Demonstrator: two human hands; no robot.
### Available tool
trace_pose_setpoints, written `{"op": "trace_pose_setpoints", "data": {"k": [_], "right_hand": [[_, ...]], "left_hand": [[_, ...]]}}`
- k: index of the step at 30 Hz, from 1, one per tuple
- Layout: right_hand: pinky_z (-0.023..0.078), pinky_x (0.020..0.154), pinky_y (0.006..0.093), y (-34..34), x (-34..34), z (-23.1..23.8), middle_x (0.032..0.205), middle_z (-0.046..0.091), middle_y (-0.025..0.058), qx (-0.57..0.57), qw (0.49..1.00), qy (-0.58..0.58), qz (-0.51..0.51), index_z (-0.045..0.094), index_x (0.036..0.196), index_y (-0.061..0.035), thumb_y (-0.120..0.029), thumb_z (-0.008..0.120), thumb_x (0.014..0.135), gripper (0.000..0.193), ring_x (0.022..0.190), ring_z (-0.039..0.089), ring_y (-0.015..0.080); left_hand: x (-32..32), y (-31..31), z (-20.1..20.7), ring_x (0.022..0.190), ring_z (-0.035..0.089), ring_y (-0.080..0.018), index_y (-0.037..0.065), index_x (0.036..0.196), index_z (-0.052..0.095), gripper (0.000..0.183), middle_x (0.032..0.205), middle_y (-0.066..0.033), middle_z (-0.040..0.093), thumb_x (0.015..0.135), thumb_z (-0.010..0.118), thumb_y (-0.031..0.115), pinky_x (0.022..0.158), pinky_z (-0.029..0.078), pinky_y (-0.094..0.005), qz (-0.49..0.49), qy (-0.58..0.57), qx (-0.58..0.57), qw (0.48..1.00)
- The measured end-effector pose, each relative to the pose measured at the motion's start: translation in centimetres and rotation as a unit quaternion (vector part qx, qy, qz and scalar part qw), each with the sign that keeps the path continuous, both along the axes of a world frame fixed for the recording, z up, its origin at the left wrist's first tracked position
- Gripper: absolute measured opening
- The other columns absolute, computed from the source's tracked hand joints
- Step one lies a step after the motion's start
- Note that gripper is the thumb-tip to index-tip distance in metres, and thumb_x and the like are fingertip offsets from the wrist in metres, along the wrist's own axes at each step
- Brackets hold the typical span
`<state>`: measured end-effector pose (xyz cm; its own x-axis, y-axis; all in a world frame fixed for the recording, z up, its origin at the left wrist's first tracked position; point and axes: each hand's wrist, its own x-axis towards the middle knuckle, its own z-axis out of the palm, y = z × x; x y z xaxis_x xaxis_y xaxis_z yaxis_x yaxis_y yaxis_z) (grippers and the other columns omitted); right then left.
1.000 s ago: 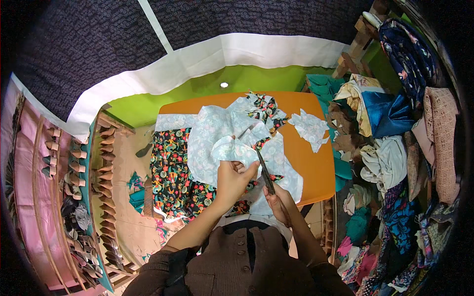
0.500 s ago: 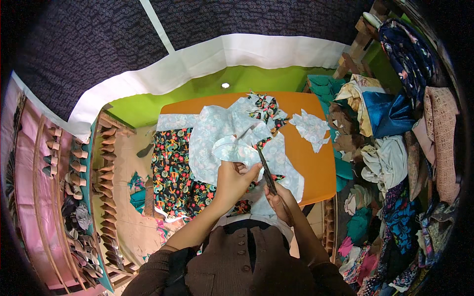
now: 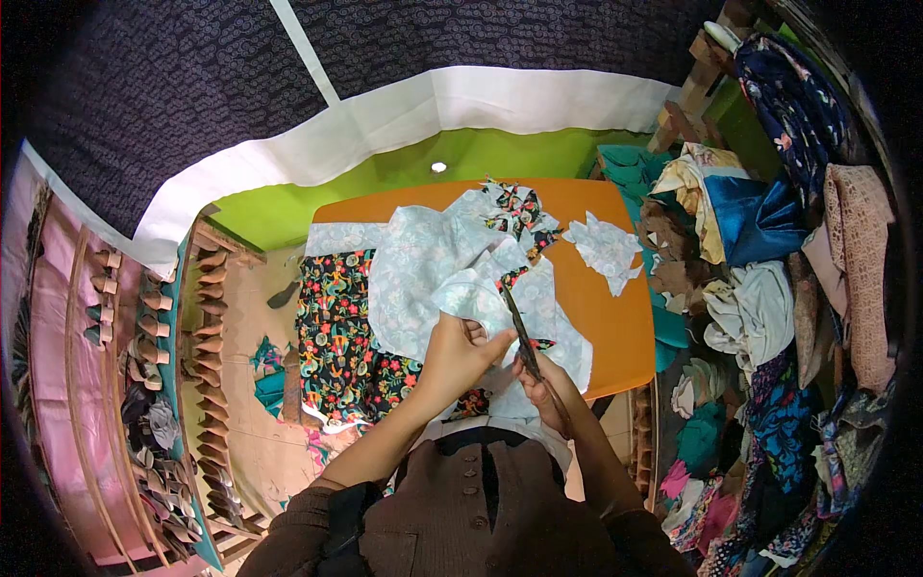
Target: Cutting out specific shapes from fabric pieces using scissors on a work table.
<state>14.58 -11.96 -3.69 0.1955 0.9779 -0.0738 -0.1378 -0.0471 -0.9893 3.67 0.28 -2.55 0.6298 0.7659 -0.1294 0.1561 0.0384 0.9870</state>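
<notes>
Some pale cloth point(image 3: 413, 274) lies around the centre of the tabletop point(image 3: 623, 322), pinched by the left hand point(image 3: 461, 352); at that hand's four o'clock, the right hand point(image 3: 547, 392) grips dark scissors point(image 3: 520, 330). The cloth looks light, limp and easily shifted, best held close beside the scissors.

The right hand point(image 3: 550, 389) covers part of the dark scissors point(image 3: 520, 332), whose blade gap is too small to tell. Some fingertips of the left hand point(image 3: 458, 356) are hidden by the pale fabric point(image 3: 413, 279), which also conceals part of the tabletop point(image 3: 611, 337). The upper edge cuts off the patterned hanging point(image 3: 500, 34).
</notes>
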Motion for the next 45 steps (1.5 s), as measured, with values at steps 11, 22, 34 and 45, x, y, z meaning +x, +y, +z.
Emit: {"op": "trace_pose_setpoints", "data": {"k": [11,22,34,45], "right_hand": [[0.034,0.054,0.021,-0.6,0.6,-0.5,0.068,0.042,-0.0001,-0.068,0.997,-0.006,0.04,0.045,0.086,-0.0038,-0.058,0.044,0.077,0.055,0.061,0.038,0.0075],[0.037,0.057,0.0253,-0.9,0.2,-0.7,0.073,0.045,0.0044,-0.031,0.996,-0.071,0.047,0.043,0.092,-0.0028,-0.061,0.043,0.076,0.06,0.065,0.043,0.0119],[0.04,0.059,0.0274,-0.9,-0.3,-0.4,0.071,0.048,0.0059,-0.024,0.995,-0.094,0.005,0.046,0.089,-0.0021,-0.06,0.043,0.076,0.059,0.064,0.046,0.0142],[0.034,0.053,0.0244,-0.9,0.0,0.0,0.067,0.043,0.0018,-0.054,0.997,-0.041,0.048,0.044,0.087,-0.0034,-0.062,0.037,0.077,0.06,0.06,0.04,0.0107]], "left_hand": [[0.0,-0.8,0.9,0.064,0.055,-0.0097,-0.001,0.105,0.032,0.044,0.082,-0.0094,0.055,0.073,0.061,0.0,0.051,0.045,-0.0217,0.077,-0.159,-0.099,0.979],[0.6,-1.4,1.7,0.054,0.053,-0.0099,-0.003,0.1,0.028,0.042,0.074,-0.0093,0.055,0.073,0.061,-0.001,0.043,0.042,-0.0208,0.126,-0.162,-0.032,0.978],[0.0,-1.5,1.7,0.048,0.05,-0.0086,-0.006,0.099,0.017,0.053,0.059,-0.0089,0.052,0.073,0.063,0.005,0.039,0.038,-0.0209,0.095,-0.063,0.008,0.993],[-0.8,-0.7,2.2,0.045,0.05,-0.0101,-0.011,0.114,0.006,0.074,0.054,-0.0078,0.051,0.072,0.064,0.008,0.038,0.038,-0.0228,0.059,0.012,0.065,0.996]]}}
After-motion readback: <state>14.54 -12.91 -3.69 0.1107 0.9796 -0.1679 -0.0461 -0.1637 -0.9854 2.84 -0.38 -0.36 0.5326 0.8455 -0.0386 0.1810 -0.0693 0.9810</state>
